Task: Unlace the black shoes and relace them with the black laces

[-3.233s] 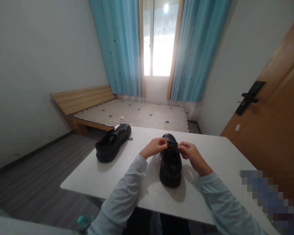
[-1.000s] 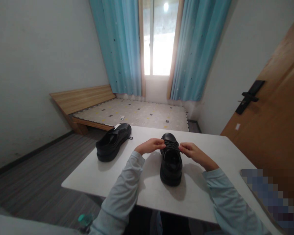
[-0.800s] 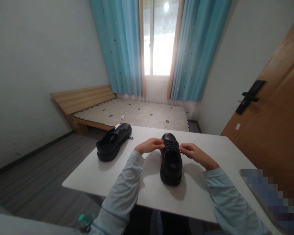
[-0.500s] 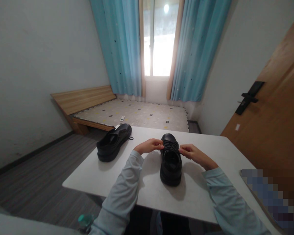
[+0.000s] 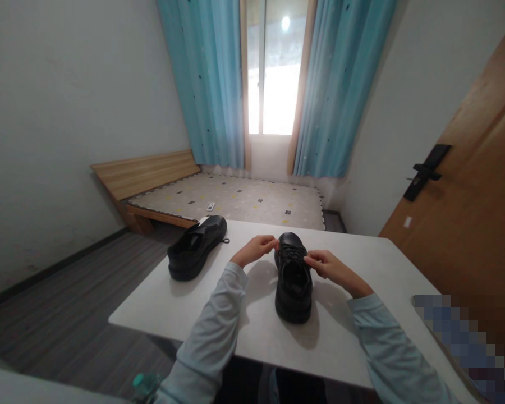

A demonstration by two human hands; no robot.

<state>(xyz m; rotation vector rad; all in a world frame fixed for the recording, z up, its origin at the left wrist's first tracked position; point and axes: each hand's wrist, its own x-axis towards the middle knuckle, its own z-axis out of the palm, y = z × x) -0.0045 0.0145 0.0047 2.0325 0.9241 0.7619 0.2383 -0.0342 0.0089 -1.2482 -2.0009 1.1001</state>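
Observation:
A black lace-up shoe [image 5: 293, 303] stands on the white table [image 5: 252, 314], its toe pointing away from me and its opening towards me. Dark shoelaces [image 5: 292, 253] cross over its upper. At the left edge of the lacing, my left hand [image 5: 258, 248] is closed in a pinch on a shoelace, whose thin end is hard to see. From the other side my right hand [image 5: 326, 265] pinches the shoelace beside the tongue, fingertips against the shoe. A second black shoe [image 5: 189, 261] rests farther left, a lace loop sticking out on its right side.
Beyond the table is a bed [image 5: 235, 193] with a small white remote-like object [image 5: 211, 206] on it. A wooden door [image 5: 467, 185] stands at the right. A green-capped bottle [image 5: 145, 384] is low on the left, below the table edge.
My left fingertips have shifted slightly forward along the shoe's left side. The right fingertips have moved a little inward over the laces. Both shoes stay in place; the view has tilted slightly.

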